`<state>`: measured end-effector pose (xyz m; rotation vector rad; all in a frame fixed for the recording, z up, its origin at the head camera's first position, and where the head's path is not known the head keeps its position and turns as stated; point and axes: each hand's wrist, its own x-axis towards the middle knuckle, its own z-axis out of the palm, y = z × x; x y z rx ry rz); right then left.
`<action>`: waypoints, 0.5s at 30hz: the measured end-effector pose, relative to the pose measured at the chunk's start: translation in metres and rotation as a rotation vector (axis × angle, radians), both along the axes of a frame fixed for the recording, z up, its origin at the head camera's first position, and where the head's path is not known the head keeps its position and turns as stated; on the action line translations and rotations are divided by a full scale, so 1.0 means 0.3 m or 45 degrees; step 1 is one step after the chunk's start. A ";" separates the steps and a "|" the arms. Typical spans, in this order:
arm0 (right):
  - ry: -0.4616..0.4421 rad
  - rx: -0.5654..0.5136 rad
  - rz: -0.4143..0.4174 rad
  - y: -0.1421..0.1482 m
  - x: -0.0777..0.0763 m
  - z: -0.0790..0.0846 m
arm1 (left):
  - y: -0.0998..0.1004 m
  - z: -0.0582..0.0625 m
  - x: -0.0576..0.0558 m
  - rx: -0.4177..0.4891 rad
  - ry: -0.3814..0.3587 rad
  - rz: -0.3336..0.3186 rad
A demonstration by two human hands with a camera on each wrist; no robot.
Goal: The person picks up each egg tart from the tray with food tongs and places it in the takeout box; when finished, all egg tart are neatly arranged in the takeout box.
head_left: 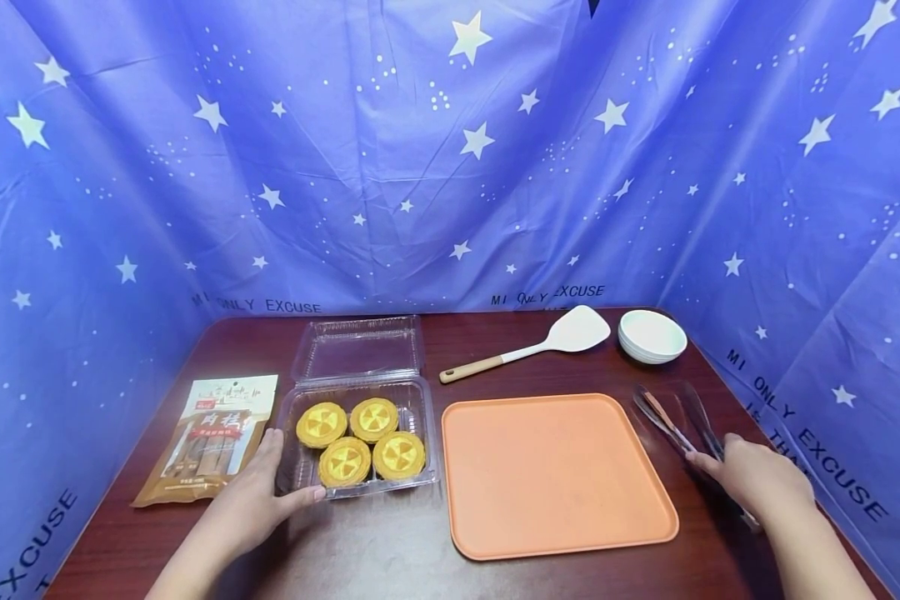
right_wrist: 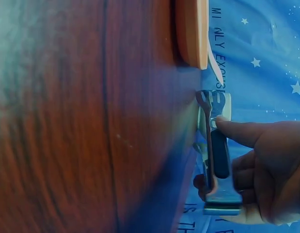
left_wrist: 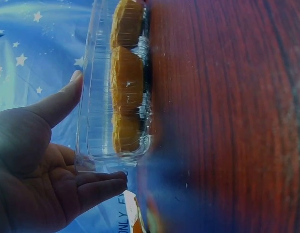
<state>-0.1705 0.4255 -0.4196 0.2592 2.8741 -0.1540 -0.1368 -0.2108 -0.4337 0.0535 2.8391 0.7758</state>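
My left hand [head_left: 249, 502] is at the near left corner of a clear plastic box [head_left: 433, 433], its thumb touching the front rim and its fairly straight fingers along the left side. Several yellow egg tarts [head_left: 345, 461] sit inside the box, whose lid [head_left: 360, 348] is folded back. At the table's right side, my right hand [head_left: 768, 477] grips metal tongs [right_wrist: 220, 155] with dark handle inserts. In the right wrist view its thumb lies on one arm of the tongs and the fingers curl round the other. The tong tips stand apart with nothing between them.
An orange tray [head_left: 558, 475] lies between the box and the tongs. Behind it are a white spatula [head_left: 579, 330] with a wooden handle and stacked white bowls [head_left: 652, 337]. A brown-and-white snack packet [head_left: 213, 437] lies left of the box. A starry blue curtain [head_left: 420, 167] surrounds the table.
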 end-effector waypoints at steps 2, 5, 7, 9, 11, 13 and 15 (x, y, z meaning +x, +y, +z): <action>-0.014 -0.002 0.005 -0.002 0.002 -0.006 | 0.000 0.001 0.000 -0.005 0.004 0.000; -0.028 -0.011 0.009 -0.002 0.001 -0.014 | 0.001 0.003 0.001 -0.008 0.001 0.000; -0.032 -0.009 0.016 -0.004 0.000 -0.015 | 0.001 0.003 0.003 -0.008 -0.003 0.002; -0.029 -0.011 0.023 -0.005 -0.003 -0.016 | 0.000 0.003 0.004 -0.007 -0.008 0.003; -0.025 -0.018 0.036 -0.007 -0.003 -0.018 | 0.000 0.003 0.004 -0.006 -0.011 0.003; -0.028 -0.026 0.041 -0.011 -0.003 -0.019 | 0.000 0.003 0.004 -0.006 -0.007 0.002; -0.035 -0.035 0.042 -0.015 -0.002 -0.020 | -0.001 0.002 0.003 -0.006 0.000 0.000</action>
